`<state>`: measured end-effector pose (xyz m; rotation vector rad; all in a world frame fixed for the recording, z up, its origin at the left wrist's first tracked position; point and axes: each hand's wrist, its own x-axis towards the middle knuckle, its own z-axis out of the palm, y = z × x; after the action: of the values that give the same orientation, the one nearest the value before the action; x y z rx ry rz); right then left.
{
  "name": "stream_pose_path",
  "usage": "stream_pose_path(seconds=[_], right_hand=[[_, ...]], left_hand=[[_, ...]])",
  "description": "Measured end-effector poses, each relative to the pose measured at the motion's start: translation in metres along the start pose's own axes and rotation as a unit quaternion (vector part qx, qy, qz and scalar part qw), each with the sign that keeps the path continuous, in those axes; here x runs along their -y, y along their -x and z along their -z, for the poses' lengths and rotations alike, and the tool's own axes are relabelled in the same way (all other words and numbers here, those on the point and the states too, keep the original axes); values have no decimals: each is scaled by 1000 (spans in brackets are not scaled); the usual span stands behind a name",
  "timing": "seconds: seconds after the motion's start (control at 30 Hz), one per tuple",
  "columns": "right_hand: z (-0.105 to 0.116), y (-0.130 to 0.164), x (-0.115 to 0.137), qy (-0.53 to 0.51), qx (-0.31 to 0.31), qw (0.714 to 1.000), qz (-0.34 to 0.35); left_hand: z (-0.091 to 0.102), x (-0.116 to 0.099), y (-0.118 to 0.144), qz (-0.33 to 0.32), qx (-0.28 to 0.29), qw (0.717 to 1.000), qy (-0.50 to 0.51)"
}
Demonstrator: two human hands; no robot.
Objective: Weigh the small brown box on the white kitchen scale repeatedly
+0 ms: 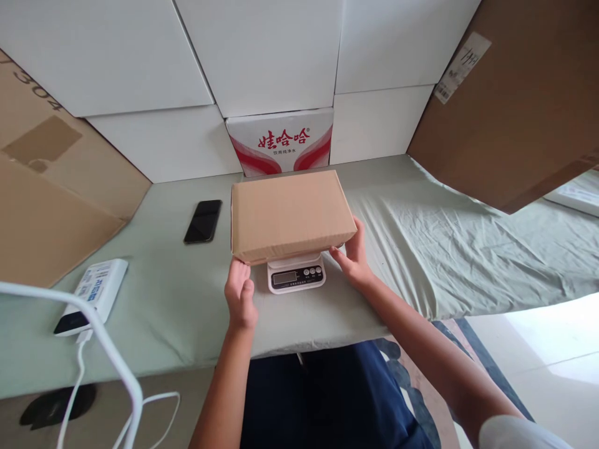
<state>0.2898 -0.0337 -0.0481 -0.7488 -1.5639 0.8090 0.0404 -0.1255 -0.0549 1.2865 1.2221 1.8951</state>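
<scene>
Cardboard box [291, 215], plain brown and closed, sits flat on a small white kitchen scale [296, 274] at the near middle of a table [178, 299] covered with a pale green cloth. The box overhangs the scale on every side, so only the scale's near edge with its display and buttons shows beneath it.

The left hand [240, 297] is at the box's near left corner, fingers curled up against the lower edge and touching it; how much of a grip it has cannot be told. The right hand [354, 255] is at the near right corner, loosely open, with fingertips against the box's right side and the thumb reaching under the near edge. The box lies between the two hands and just beyond them.

A black phone [203, 221] lies flat to the left of the box, well apart from it. Nearer and farther left, a white power bank [92, 295] rests on the cloth with a white cable [77, 380] running off the near edge. Behind the box stands a red-and-white carton [281, 142] against stacked white boxes [262, 56].
</scene>
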Motion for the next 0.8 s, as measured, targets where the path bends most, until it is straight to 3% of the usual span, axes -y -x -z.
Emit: stream_pose_path(seconds=[0.2, 0.5, 0.8], right_hand=[[-1, 5, 6, 15, 20, 999, -33], [-2, 1, 5, 19, 30, 999, -22], [1, 0, 7, -4, 35, 999, -37]], left_hand=[[2, -1, 6, 38, -11, 999, 16], [2, 2, -1, 64, -36, 997, 12], [2, -1, -2, 56, -27, 998, 6]])
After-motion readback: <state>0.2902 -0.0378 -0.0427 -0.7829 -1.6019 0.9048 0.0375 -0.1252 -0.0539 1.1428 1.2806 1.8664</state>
